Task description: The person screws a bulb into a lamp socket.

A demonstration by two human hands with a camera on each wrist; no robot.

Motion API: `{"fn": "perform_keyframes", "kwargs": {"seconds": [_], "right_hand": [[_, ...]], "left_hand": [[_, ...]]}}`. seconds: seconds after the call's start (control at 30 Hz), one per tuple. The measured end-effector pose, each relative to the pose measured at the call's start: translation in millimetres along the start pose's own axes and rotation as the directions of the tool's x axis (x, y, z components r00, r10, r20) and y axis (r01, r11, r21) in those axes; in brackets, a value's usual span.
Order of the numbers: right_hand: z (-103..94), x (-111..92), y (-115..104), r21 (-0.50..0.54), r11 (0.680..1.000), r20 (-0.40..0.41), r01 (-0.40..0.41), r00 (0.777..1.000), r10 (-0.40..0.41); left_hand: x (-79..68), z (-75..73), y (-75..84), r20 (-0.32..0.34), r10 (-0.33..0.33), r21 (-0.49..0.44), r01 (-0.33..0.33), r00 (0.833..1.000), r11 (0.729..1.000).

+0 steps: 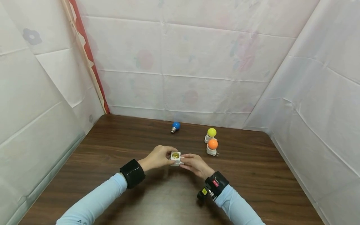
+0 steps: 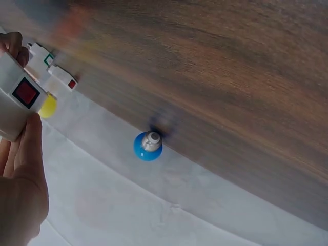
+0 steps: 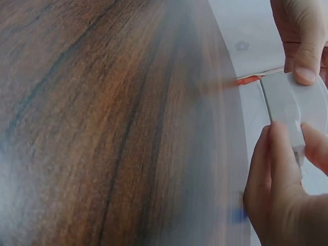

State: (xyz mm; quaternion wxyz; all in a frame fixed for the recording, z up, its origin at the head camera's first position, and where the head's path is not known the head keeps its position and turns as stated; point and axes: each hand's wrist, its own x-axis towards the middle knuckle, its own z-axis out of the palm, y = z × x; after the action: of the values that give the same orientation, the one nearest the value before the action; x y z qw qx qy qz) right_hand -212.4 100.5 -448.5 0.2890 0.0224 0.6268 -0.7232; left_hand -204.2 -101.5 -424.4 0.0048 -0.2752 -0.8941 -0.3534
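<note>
Both hands hold one white plug-in lamp socket (image 1: pixel 175 161) above the table, its brass-lined opening facing up. My left hand (image 1: pixel 158 157) grips the socket's left side between thumb and fingers. From the other side, my right hand (image 1: pixel 197 165) pinches the end where the pins stick out. A dark red switch shows on the socket (image 2: pixel 15 100) in the left wrist view. Beyond the hands lies a blue bulb (image 1: pixel 176 125) with a silver screw base. To the right, a yellow bulb (image 1: pixel 212 132) and an orange bulb (image 1: pixel 212 144) each sit in a white plug-in socket.
The dark brown wooden table (image 1: pixel 258 175) meets a white sheet wall (image 1: pixel 180 62) just behind the blue bulb. More sheeting hangs on the left and right sides. A red strip (image 1: pixel 89 53) runs up the back left corner.
</note>
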Motion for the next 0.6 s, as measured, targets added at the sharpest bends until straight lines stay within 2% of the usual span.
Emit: {"fn": "perform_keyframes", "kwargs": {"seconds": [0.2,0.3,0.37,0.47,0.6], "right_hand": [[-5.5,2,1,0.017,1.000,-0.026,0.001,1.000,-0.001],[-10.6,3,2,0.042,0.999,-0.058,0.006,0.998,-0.004],[-14.9,4,3,0.057,0.998,-0.080,0.009,0.997,-0.005],[-21.4,5,5,0.065,0.998,-0.102,0.023,0.995,-0.016],[-29.7,3,5,0.077,0.997,-0.103,0.031,0.994,-0.023]], "left_hand": [[9.2,-3.5,-2.5,0.072,0.004,-0.036,-0.002,0.997,0.999],[24.2,-12.2,-5.4,0.096,-0.038,-0.102,0.048,0.995,0.994],[39.4,-19.0,-9.8,0.066,-0.087,-0.122,0.095,0.994,0.988],[66.3,-28.0,-18.0,-0.025,-0.168,-0.112,0.164,0.985,0.980],[104.6,-31.0,-32.9,-0.119,-0.236,0.002,0.238,0.964,0.971]]}}
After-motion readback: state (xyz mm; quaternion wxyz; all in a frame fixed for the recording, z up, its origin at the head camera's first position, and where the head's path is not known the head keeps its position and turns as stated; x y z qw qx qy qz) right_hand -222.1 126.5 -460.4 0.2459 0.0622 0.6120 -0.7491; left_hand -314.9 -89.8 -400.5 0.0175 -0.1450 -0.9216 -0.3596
